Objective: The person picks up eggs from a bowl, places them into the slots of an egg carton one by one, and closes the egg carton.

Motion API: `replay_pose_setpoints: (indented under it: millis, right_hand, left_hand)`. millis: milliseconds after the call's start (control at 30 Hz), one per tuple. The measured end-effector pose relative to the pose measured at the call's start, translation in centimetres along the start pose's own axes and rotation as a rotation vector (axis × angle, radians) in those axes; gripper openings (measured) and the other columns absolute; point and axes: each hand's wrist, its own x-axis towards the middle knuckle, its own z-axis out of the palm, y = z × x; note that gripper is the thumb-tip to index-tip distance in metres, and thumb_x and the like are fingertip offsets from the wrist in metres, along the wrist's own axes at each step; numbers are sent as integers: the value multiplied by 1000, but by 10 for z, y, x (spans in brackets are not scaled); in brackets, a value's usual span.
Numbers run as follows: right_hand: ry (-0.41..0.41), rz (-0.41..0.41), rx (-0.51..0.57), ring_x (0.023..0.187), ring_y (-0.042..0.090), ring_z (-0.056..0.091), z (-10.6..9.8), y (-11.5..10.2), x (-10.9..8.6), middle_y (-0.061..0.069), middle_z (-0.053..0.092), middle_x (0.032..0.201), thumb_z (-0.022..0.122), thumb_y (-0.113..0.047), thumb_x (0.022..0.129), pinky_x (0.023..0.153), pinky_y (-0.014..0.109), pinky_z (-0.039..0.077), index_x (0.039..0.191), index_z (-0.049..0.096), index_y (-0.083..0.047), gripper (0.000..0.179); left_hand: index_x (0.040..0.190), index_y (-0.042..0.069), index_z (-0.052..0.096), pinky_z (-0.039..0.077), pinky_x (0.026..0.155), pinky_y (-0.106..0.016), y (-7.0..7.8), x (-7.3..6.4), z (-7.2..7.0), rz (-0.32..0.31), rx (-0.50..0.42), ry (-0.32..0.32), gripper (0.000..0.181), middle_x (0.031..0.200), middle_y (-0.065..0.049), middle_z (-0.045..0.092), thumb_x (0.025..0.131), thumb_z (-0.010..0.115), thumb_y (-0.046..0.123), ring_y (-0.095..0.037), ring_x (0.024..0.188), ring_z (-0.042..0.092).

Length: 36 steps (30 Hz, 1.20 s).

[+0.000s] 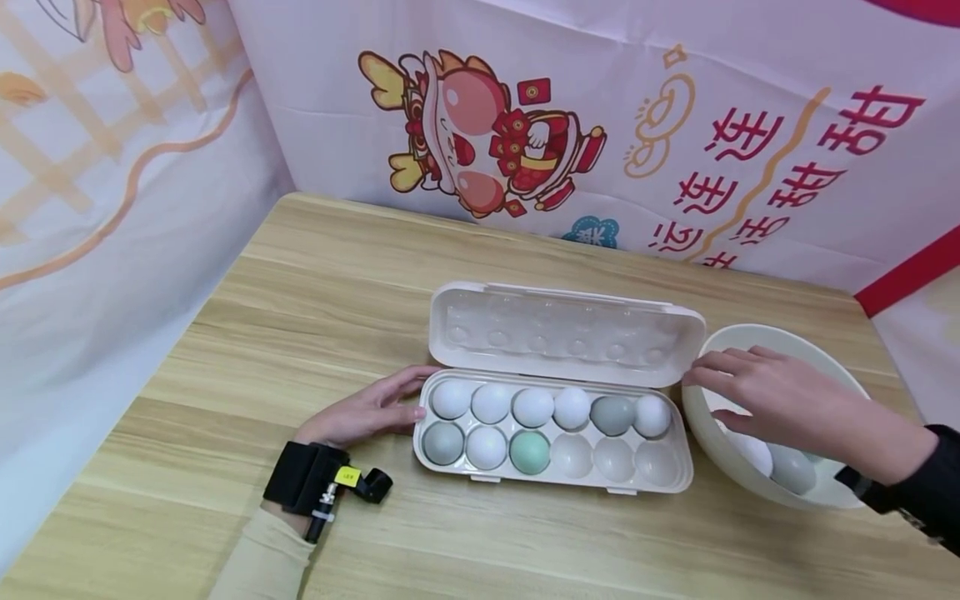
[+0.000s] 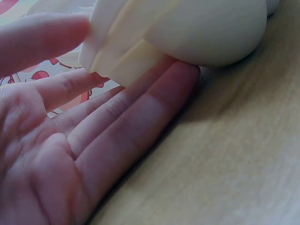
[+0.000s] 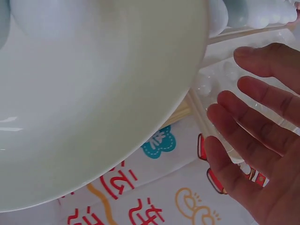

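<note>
An egg carton [image 1: 615,460] lies with its lid [image 1: 562,329] folded back. Its far row is filled with white and grey eggs; the near row holds a grey egg [image 1: 443,442], a white egg [image 1: 486,447] and a green egg [image 1: 530,452] at the left. My left hand [image 1: 367,411] holds the carton's left end, thumb at the rim and fingers [image 2: 131,117] reaching beneath it. Over the left side of a cream bowl [image 1: 712,458] hovers my right hand [image 1: 780,404], its spread fingers [image 3: 241,145] holding nothing.
Inside the bowl are a white egg [image 1: 752,454], a grey egg [image 1: 792,469] and part of a green one. Carton and bowl stand close together on a wooden table [image 1: 285,275]. A printed cloth [image 1: 315,108] hangs along the table's back edge.
</note>
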Motion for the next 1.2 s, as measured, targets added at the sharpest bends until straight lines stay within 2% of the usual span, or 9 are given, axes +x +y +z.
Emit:
replay_pose_setpoints:
  millis: [100, 267, 367, 433, 633, 867, 1200]
  right_hand:
    - [-112, 89, 42, 82, 22, 61, 1, 5, -4, 6, 66, 95, 83, -23, 61, 65, 42, 56, 103, 65, -11, 47]
    - [-379, 294, 185, 79, 23, 62, 7, 16, -9, 8, 67, 97, 80, -28, 66, 68, 45, 56, 104, 64, -10, 45]
    - [-506, 357, 298, 80, 23, 61, 14, 25, -12, 7, 66, 95, 78, -29, 69, 68, 45, 55, 102, 63, -9, 42]
    - [-559, 381, 366, 79, 22, 59, 18, 29, -14, 5, 65, 92, 77, -31, 69, 68, 44, 55, 100, 62, -10, 40]
    - [-655, 430, 483, 73, 17, 51, 27, 36, -15, 1, 60, 84, 76, -38, 69, 64, 35, 52, 97, 61, -12, 41]
    - [-787, 486, 517, 73, 20, 49, 34, 34, -16, 2, 56, 82, 73, -35, 74, 62, 34, 46, 101, 62, -13, 37]
    - [-803, 494, 537, 76, 22, 49, 41, 35, -18, 3, 56, 86, 75, -27, 70, 64, 37, 46, 101, 62, -19, 35]
  left_hand:
    - [140, 15, 32, 46, 95, -43, 0, 0, 0, 2, 7, -2, 49, 142, -20, 36, 94, 50, 9, -31, 120, 45]
    - [140, 15, 32, 46, 95, -43, 0, 0, -1, 5, 7, -7, 49, 142, -20, 36, 94, 49, 9, -32, 119, 46]
    - [140, 15, 31, 46, 95, -43, 0, -1, -1, 1, 8, -6, 49, 143, -20, 35, 95, 49, 9, -31, 119, 46]
    - [140, 15, 31, 45, 96, -43, 0, -1, -1, -3, 8, -5, 49, 143, -20, 35, 94, 49, 10, -32, 119, 46]
    - [140, 15, 32, 45, 96, -42, -1, 0, 0, -8, -12, -2, 49, 143, -19, 36, 94, 50, 11, -32, 118, 48]
    - [140, 13, 32, 47, 94, -41, -1, 1, 0, 7, -34, -13, 49, 143, -20, 35, 94, 50, 9, -32, 117, 48]
    - [140, 13, 31, 47, 93, -42, -2, 2, -1, 3, -38, -9, 50, 143, -20, 35, 94, 51, 10, -33, 116, 48]
